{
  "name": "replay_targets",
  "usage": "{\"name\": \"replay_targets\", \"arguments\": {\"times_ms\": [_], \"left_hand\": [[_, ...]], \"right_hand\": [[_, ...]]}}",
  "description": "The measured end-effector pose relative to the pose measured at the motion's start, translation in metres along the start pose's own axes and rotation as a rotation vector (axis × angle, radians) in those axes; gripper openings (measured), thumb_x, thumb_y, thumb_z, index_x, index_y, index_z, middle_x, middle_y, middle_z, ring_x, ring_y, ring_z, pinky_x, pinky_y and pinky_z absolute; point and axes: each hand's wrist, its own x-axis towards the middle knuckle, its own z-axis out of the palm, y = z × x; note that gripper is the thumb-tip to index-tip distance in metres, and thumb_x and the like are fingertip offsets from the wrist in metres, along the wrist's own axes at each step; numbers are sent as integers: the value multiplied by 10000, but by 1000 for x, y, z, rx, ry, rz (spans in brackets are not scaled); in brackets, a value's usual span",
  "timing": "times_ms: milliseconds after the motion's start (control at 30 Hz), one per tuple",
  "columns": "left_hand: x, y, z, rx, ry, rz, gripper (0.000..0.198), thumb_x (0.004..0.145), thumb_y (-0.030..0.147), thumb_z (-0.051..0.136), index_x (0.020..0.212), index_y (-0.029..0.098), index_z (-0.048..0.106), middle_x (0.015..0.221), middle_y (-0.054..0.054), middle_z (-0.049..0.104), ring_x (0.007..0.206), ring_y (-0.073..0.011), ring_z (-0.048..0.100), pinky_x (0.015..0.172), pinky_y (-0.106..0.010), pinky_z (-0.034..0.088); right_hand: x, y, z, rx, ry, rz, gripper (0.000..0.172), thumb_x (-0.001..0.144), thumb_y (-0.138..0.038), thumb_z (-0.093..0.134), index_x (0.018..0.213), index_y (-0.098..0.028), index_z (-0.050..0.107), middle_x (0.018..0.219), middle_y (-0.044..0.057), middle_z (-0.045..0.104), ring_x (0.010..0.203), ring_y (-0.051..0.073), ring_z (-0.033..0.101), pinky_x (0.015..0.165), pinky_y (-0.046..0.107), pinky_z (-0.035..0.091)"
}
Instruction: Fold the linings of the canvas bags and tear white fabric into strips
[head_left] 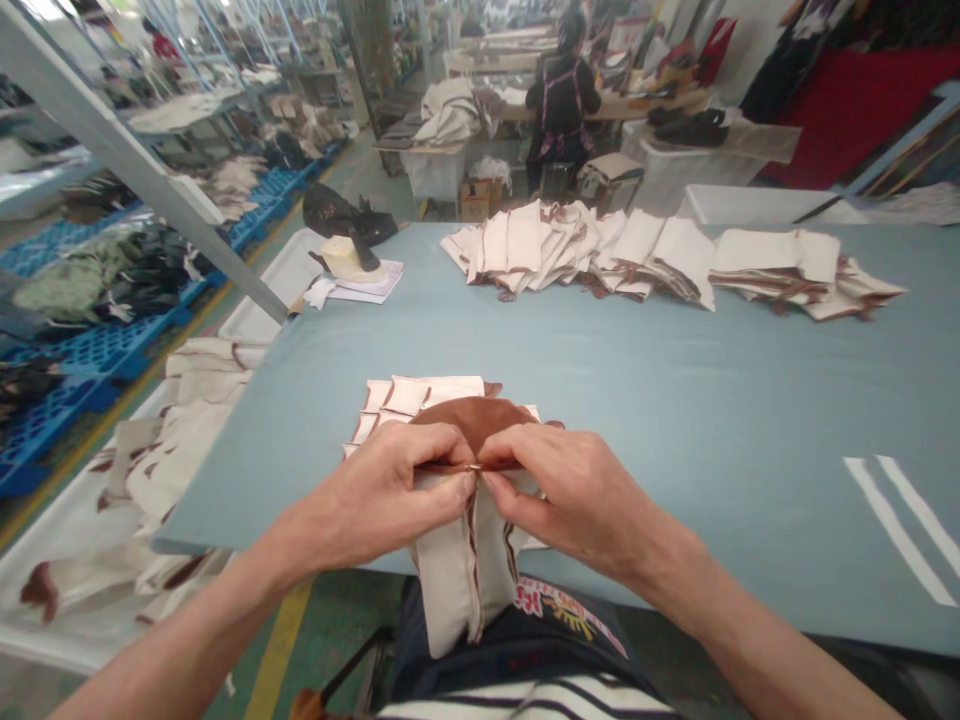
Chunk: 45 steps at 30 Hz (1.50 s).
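Head view: left hand (412, 470) and right hand (566, 475) pinch brown-trimmed cream fabric (446, 580) at a flat pale-blue bench (660, 390); blue plastic pallets (97, 360) line the green floor (337, 600) at left

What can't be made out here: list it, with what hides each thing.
All in the head view:
Cream-and-brown piece: pinched spot, partly covered by the left hand and right hand.
Cream stack: near part, behind the hands and piece.
White bin: cut off by the left edge.
Apron print: wording blurred.
Co-worker: hands hidden, back turned.
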Motion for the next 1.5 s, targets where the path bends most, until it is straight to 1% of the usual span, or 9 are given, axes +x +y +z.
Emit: {"name": "replay_targets", "arguments": {"times_ms": [367,500,667,733,833,967,1133,1233,1500], "left_hand": [[0,-3,10,8,72,0,125,729,153,498,656,158,599,583,67,476,554,-75,412,515,-194,303],[2,-3,13,14,74,-23,121,716,160,486,654,159,589,588,61,475,559,-82,416,513,-201,298],[4,-3,17,-49,61,-57,122,749,208,492,635,173,519,591,66,415,553,-81,362,497,-204,270],[2,-4,18,-91,39,-75,118,748,207,496,633,180,490,595,71,396,551,-78,348,489,-202,260],[-4,-6,19,-113,-7,-73,126,755,191,496,633,186,468,589,78,375,538,-74,338,484,-200,258],[-10,-4,17,67,87,41,161,813,186,509,652,177,514,589,68,456,542,-80,401,511,-210,287],[-11,-1,14,234,247,209,138,872,148,529,769,154,622,681,31,614,611,-94,534,585,-219,362],[-9,5,12,220,311,252,116,880,119,546,825,155,640,700,33,635,611,-87,550,601,-203,391],[-5,22,5,215,248,361,81,941,113,609,913,189,614,720,66,621,578,-62,527,551,-164,388]], "right_hand": [[3,-3,-2,37,-31,-10,177,943,-91,549,858,-177,678,822,56,761,817,202,702,776,318,531],[1,-3,-4,-94,-55,-67,234,956,-75,508,817,-181,663,777,50,740,768,196,683,693,312,493],[0,3,4,-318,-4,-206,331,914,-19,445,675,-194,593,606,13,628,550,156,555,509,327,327],[1,7,7,-283,37,-215,308,908,-45,443,680,-198,583,592,3,618,534,147,532,508,316,319],[3,12,9,-65,39,-174,205,881,-88,471,754,-198,589,653,5,656,599,149,559,575,285,387],[9,12,6,191,-16,-111,159,878,-116,473,775,-208,551,723,28,654,693,172,566,707,311,447],[14,7,-2,314,-136,136,80,896,-171,512,835,-212,541,716,-16,616,626,136,527,624,264,387],[17,4,-9,248,-124,161,18,835,-207,560,830,-204,543,729,-13,613,624,133,512,607,263,354],[18,-2,-34,229,-73,103,141,772,-149,527,678,-215,445,594,-56,480,541,100,390,550,264,267]]}}
